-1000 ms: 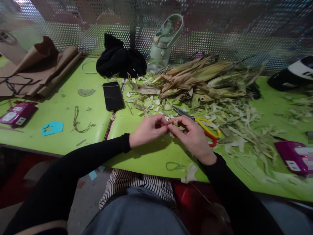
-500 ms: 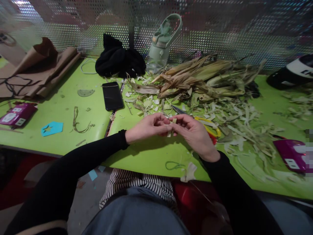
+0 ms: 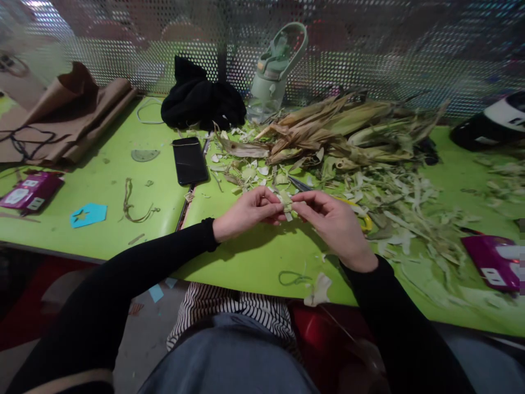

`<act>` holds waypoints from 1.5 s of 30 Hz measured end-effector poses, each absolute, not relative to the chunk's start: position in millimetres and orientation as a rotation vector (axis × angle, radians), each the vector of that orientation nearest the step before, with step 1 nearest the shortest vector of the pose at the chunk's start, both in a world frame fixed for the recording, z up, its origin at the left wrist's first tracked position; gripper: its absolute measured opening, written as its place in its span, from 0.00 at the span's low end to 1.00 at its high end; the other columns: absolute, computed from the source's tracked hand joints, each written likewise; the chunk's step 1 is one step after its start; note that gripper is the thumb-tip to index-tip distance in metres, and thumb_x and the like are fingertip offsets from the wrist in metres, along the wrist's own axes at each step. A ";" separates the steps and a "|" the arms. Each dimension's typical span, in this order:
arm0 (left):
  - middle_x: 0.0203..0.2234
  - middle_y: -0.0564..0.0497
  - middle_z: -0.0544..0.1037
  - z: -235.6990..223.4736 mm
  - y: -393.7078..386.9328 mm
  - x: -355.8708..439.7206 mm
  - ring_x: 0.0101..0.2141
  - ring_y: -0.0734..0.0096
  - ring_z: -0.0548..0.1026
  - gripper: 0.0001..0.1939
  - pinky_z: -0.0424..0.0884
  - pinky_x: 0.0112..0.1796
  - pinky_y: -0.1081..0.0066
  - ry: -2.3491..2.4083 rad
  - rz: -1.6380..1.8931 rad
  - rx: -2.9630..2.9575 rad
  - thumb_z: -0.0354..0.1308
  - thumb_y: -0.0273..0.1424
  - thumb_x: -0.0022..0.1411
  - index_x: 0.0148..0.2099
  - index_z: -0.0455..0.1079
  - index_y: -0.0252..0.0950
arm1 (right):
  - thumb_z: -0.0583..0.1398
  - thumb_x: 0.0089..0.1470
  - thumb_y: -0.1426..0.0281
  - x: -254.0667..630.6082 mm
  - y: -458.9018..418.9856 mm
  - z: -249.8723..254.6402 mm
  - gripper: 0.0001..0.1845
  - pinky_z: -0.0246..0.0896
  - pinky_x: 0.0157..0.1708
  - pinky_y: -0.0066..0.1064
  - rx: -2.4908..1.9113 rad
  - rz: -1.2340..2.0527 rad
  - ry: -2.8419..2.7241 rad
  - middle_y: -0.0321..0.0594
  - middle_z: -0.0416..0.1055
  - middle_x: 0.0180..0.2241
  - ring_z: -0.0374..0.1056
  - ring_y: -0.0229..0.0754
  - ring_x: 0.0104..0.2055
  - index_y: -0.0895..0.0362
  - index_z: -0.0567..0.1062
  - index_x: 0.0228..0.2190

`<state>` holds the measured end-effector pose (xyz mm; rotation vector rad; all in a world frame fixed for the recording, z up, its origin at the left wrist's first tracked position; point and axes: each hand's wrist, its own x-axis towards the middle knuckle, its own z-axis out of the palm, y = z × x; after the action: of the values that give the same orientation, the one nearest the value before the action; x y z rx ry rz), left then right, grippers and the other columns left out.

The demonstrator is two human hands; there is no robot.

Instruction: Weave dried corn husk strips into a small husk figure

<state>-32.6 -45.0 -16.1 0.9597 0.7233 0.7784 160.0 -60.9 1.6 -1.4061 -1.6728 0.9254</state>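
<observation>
A small pale-green folded piece of corn husk point(image 3: 286, 202) is pinched in my left hand point(image 3: 254, 212), above the near middle of the table. My right hand point(image 3: 334, 224) has its thumb and fingertips closed at the husk's right side; the exact contact there is too small to make out. Behind my right hand lie scissors with yellow handles point(image 3: 365, 221), partly hidden by that hand; their dark blades point(image 3: 299, 184) point up-left. Beyond them a heap of dried corn husks point(image 3: 328, 131) spreads over the table, with many shredded strips point(image 3: 414, 202) to the right.
A black phone point(image 3: 190, 161), a light green bottle point(image 3: 268, 82) and black cloth point(image 3: 200, 101) stand or lie behind. Left are brown paper point(image 3: 82, 120), a purple box point(image 3: 31, 191) and a blue paper tag point(image 3: 88, 215). A green loop point(image 3: 293, 278) lies near the front edge.
My right hand has shifted slightly right, so the fingertips of both hands are further apart. More of the folded husk piece shows between them.
</observation>
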 end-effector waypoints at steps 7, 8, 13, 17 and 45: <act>0.32 0.49 0.81 -12.6 -44.7 -34.2 0.33 0.74 0.80 0.14 0.75 0.40 0.69 0.692 0.746 0.815 0.59 0.24 0.65 0.52 0.66 0.34 | 0.64 0.56 0.61 158.3 -61.2 -3.2 0.10 0.59 0.28 0.30 -1.329 0.885 -1.657 0.36 0.73 0.30 0.64 0.37 0.28 0.53 0.78 0.36; 0.33 0.49 0.81 -12.6 -44.1 -34.4 0.34 0.73 0.80 0.15 0.75 0.40 0.69 0.682 0.723 0.806 0.60 0.24 0.65 0.53 0.67 0.34 | 0.64 0.56 0.61 158.3 -61.1 -4.3 0.10 0.60 0.28 0.30 -1.311 0.887 -1.653 0.36 0.73 0.30 0.65 0.37 0.29 0.53 0.77 0.37; 0.32 0.48 0.81 -15.1 -41.6 -35.7 0.34 0.75 0.81 0.04 0.76 0.39 0.71 0.670 0.698 0.743 0.60 0.25 0.65 0.41 0.70 0.30 | 0.66 0.54 0.62 158.3 -59.9 -8.3 0.11 0.62 0.29 0.29 -1.268 0.910 -1.624 0.35 0.70 0.30 0.65 0.37 0.30 0.53 0.74 0.37; 0.32 0.47 0.81 -17.1 -41.6 -37.3 0.34 0.74 0.81 0.06 0.77 0.39 0.71 0.610 0.629 0.793 0.62 0.27 0.64 0.39 0.68 0.30 | 0.67 0.53 0.62 156.9 -60.4 -9.8 0.11 0.61 0.28 0.29 -1.263 0.923 -1.603 0.34 0.69 0.28 0.63 0.36 0.28 0.53 0.73 0.35; 0.25 0.58 0.75 -13.8 -45.7 -28.9 0.26 0.81 0.73 0.08 0.69 0.33 0.74 0.806 0.852 0.988 0.62 0.25 0.61 0.39 0.64 0.33 | 0.62 0.55 0.49 154.4 -61.7 -3.2 0.21 0.53 0.24 0.30 -1.447 0.965 -1.720 0.32 0.64 0.22 0.57 0.36 0.23 0.54 0.70 0.29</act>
<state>-28.9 -45.7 -13.8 0.9885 0.8058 0.8519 154.4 -61.7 -3.2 -1.4469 -1.7195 0.9648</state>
